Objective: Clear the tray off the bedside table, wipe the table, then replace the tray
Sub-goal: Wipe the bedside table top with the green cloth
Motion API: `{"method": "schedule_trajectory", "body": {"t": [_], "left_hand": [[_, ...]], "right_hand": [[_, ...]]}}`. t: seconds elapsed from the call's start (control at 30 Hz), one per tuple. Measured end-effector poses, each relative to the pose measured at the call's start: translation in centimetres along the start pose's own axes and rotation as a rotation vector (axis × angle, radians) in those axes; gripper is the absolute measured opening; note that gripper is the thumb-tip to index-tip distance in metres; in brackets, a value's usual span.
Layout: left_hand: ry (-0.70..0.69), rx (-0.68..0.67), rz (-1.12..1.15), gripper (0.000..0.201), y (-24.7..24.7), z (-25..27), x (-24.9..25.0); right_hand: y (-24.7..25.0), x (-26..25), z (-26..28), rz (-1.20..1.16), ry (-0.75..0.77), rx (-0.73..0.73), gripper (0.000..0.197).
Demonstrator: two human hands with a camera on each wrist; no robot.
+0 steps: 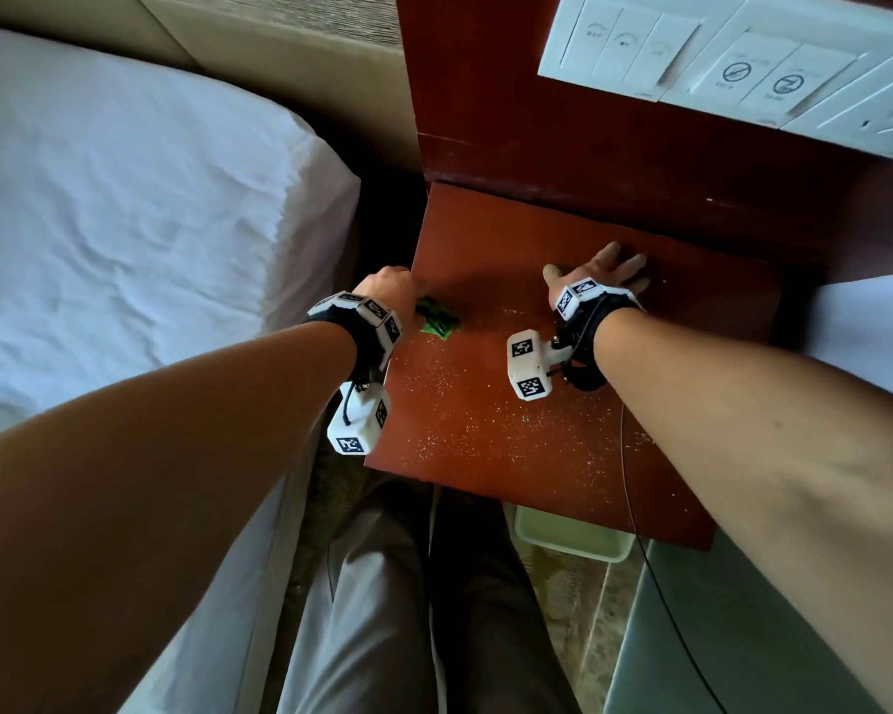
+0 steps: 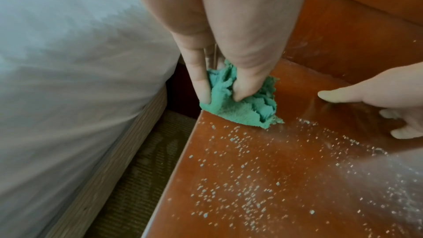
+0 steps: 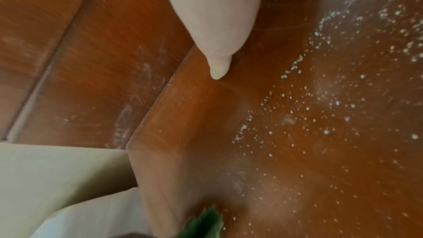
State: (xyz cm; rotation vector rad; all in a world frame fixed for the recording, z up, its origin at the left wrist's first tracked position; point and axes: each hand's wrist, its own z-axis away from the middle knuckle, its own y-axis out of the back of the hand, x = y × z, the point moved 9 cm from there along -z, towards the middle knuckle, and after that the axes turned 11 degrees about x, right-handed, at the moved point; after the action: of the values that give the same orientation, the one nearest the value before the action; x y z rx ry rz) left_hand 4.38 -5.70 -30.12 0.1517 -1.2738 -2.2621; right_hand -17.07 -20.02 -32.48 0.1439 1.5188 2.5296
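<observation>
The red-brown bedside table (image 1: 563, 456) is strewn with pale crumbs (image 2: 251, 187) over its near half. My left hand (image 1: 387, 288) pinches a crumpled green cloth (image 2: 240, 104) and holds it down on the table's left edge. Part of that cloth (image 3: 206, 223) shows at the bottom of the right wrist view. My right hand (image 1: 604, 273) lies flat on the table near the back, fingers spread and straight; its thumb (image 3: 217, 68) touches the wood. A pale green tray (image 1: 573, 538) sits on the floor under the table's front edge, partly hidden.
A bed with white sheets (image 1: 125, 224) stands close on the left, with a narrow gap to the table. A wooden panel (image 1: 614, 162) with white wall switches (image 1: 743, 64) rises behind the table. A grey-green surface (image 1: 692, 636) is at the lower right.
</observation>
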Motion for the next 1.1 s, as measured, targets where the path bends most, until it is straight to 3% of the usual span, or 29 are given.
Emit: {"method": "schedule_trajectory", "body": {"t": [0.07, 0.17, 0.23, 0.37, 0.5, 0.67, 0.73, 0.93, 1.1], "left_hand": [[0.013, 0.040, 0.032, 0.040, 1.1, -0.2, 0.7], [0.044, 0.057, 0.095, 0.037, 2.5, -0.6, 2.1], [0.040, 0.040, 0.106, 0.039, 3.0, -0.8, 3.2], [0.017, 0.050, 0.108, 0.040, 4.4, -0.8, 5.5], [-0.030, 0.078, 0.054, 0.034, 5.5, -0.5, 7.1], [-0.014, 0.149, 0.328, 0.045, 4.9, 0.1, 5.1], [-0.025, 0.148, 0.328, 0.059, 3.8, 0.2, 3.8], [-0.130, 0.101, -0.096, 0.118, -1.3, 0.2, 1.0], [-0.195, 0.061, -0.237, 0.144, -4.4, 0.1, 0.9]], "right_hand": [[1.3, -0.2, -0.1, -0.049, 0.091, 0.040, 0.072], [3.3, -2.7, 0.6, -0.256, 0.355, 0.037, 0.047], [4.0, -4.8, 2.7, -0.319, 0.542, -0.124, 0.045], [4.4, -7.3, 7.7, -0.183, 0.793, -0.412, 0.063], [4.3, -8.7, 9.5, -0.140, 0.829, -0.396, 0.051], [3.4, -8.0, 8.2, -0.020, 0.802, -0.305, 0.024], [3.0, -7.4, 7.3, -0.006, 0.786, -0.261, 0.027], [2.1, -7.0, 5.0, -0.056, 0.760, -0.040, 0.035], [1.2, -8.2, 4.5, -0.090, 0.751, 0.072, 0.038]]}}
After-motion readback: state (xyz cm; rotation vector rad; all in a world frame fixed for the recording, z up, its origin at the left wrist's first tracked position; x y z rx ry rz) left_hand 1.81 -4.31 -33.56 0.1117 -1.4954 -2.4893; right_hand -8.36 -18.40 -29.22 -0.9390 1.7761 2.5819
